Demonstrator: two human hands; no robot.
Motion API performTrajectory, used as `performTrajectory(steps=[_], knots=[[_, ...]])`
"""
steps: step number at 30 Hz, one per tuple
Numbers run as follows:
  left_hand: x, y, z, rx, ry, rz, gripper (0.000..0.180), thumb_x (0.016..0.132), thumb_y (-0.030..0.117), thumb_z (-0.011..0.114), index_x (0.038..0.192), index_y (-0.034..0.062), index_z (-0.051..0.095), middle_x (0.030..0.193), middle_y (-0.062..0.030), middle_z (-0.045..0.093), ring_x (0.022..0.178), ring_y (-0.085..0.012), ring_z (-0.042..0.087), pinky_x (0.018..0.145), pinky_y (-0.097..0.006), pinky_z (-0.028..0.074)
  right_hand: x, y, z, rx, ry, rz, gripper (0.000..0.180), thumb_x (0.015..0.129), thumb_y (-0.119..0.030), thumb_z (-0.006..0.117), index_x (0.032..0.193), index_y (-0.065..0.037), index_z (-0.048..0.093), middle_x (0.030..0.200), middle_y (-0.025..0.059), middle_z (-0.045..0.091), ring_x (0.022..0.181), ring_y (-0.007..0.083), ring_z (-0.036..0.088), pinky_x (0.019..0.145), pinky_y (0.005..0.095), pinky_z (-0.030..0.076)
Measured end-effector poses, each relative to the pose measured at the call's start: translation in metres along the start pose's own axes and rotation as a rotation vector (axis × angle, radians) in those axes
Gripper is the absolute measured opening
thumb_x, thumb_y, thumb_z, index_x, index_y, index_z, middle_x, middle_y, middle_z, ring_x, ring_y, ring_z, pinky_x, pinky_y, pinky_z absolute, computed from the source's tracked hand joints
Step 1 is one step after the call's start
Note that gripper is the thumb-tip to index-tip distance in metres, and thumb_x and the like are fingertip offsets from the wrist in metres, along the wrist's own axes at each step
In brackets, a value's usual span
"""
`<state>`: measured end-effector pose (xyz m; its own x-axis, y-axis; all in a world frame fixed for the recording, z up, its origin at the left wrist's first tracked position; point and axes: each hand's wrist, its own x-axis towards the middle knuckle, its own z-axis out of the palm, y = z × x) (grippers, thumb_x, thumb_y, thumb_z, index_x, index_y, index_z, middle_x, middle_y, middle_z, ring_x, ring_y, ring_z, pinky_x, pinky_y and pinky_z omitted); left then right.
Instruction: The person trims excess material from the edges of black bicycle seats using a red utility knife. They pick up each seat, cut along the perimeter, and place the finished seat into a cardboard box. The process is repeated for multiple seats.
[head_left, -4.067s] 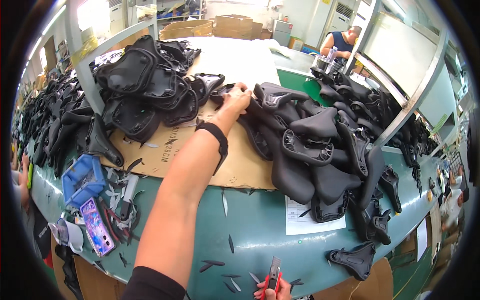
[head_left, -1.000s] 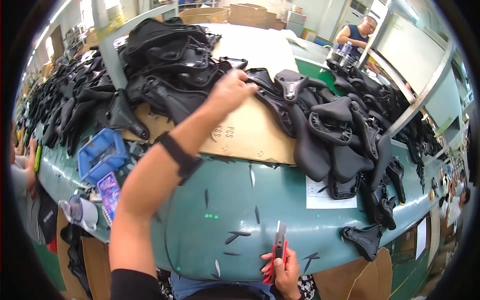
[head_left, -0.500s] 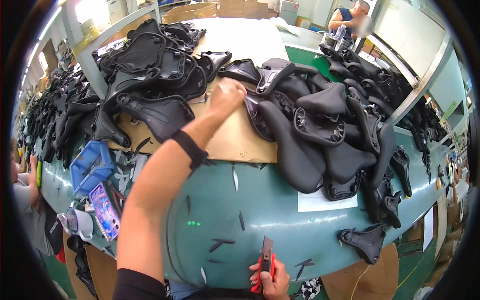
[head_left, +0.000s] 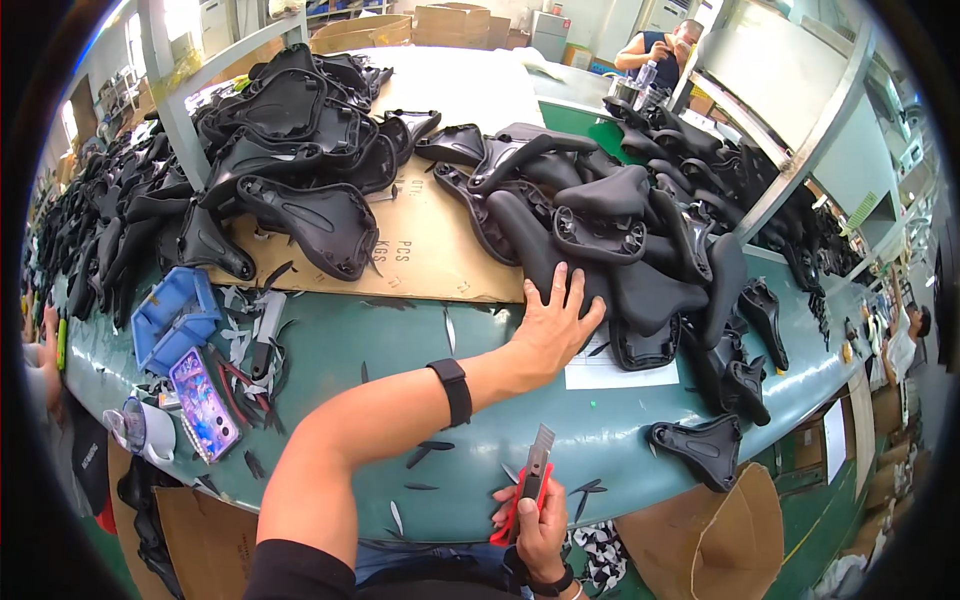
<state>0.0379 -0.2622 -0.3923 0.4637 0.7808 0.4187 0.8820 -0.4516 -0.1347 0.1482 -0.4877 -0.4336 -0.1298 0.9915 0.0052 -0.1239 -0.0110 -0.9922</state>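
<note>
My left hand (head_left: 556, 328) reaches right with its fingers spread, laid on the near end of a long black bicycle saddle (head_left: 522, 238). That saddle lies at the front of a heap of padded saddles (head_left: 605, 190), some with their undersides up. Close to my body, my right hand (head_left: 542, 535) grips a red utility knife (head_left: 530, 482). Its blade is out and points up and away from me. A single black saddle (head_left: 700, 450) lies apart, close to the table's near right edge.
Black saddle shells (head_left: 300, 215) are stacked at the left on a cardboard sheet (head_left: 440, 240). A blue bin (head_left: 178, 320), a purple phone (head_left: 205, 405) and a white cup (head_left: 155, 437) stand nearer left. Thin black trimmings dot the green table (head_left: 370, 350). Beyond, a person (head_left: 655, 55) sits.
My left hand has gone from above the cardboard, fingers curled, rightward and nearer onto the saddle, and has spread out. My right hand keeps the knife. The whole view has shifted slightly.
</note>
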Motion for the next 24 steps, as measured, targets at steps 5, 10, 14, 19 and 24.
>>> performTrajectory(steps=[5, 10, 14, 19, 24], knots=[[0.005, -0.035, -0.035, -0.233, 0.332, 0.093, 0.049, 0.071, 0.018, 0.066, 0.115, -0.0009, 0.053, 0.116, -0.0207, 0.057, 0.109, -0.0358, 0.056, 0.088, -0.050, 0.047, -0.001, 0.005, -0.003, 0.062, 0.022, -0.049, 0.039, 0.098, -0.023, 0.049, 0.123, 0.004, 0.036, 0.093, 0.0166, 0.065, 0.065, 0.0154, 0.063, 0.059, 0.0280, 0.054], [-0.046, -0.080, -0.120, -0.936, 0.565, -0.417, 0.032, 0.087, 0.017, 0.061, 0.115, 0.0038, 0.053, 0.101, -0.0106, 0.059, 0.095, -0.0230, 0.061, 0.078, -0.034, 0.050, 0.001, 0.001, -0.003, 0.198, 0.062, -0.133, 0.043, 0.098, -0.033, 0.050, 0.120, 0.002, 0.034, 0.096, 0.0183, 0.063, 0.069, 0.0170, 0.063, 0.057, 0.0283, 0.054], [-0.119, -0.091, -0.168, -1.343, 0.608, -0.830, 0.034, 0.095, 0.028, 0.054, 0.118, 0.0036, 0.051, 0.107, -0.0068, 0.060, 0.095, -0.0140, 0.062, 0.070, -0.029, 0.053, 0.001, -0.015, -0.009, 0.201, 0.167, -0.094, 0.046, 0.097, -0.038, 0.049, 0.118, -0.001, 0.034, 0.107, 0.0211, 0.059, 0.071, 0.0182, 0.063, 0.055, 0.0284, 0.055], [-0.219, -0.057, -0.165, -1.784, 0.177, -1.288, 0.028, 0.095, 0.031, 0.051, 0.109, 0.0069, 0.051, 0.101, -0.0045, 0.063, 0.088, -0.0154, 0.062, 0.063, -0.033, 0.052, 0.000, -0.033, -0.016, -0.044, 0.031, 0.050, 0.041, 0.100, -0.022, 0.046, 0.129, 0.002, 0.030, 0.115, 0.0214, 0.057, 0.071, 0.0159, 0.063, 0.054, 0.0258, 0.053], [-0.261, -0.036, -0.136, -1.907, 0.127, -1.501, 0.027, 0.098, 0.030, 0.047, 0.104, 0.0053, 0.057, 0.094, -0.0067, 0.065, 0.080, -0.0172, 0.065, 0.067, -0.035, 0.057, -0.002, -0.043, -0.019, -0.258, -0.047, 0.076, 0.035, 0.098, -0.015, 0.046, 0.127, 0.002, 0.036, 0.109, 0.0179, 0.063, 0.064, 0.0104, 0.059, 0.052, 0.0234, 0.050]])
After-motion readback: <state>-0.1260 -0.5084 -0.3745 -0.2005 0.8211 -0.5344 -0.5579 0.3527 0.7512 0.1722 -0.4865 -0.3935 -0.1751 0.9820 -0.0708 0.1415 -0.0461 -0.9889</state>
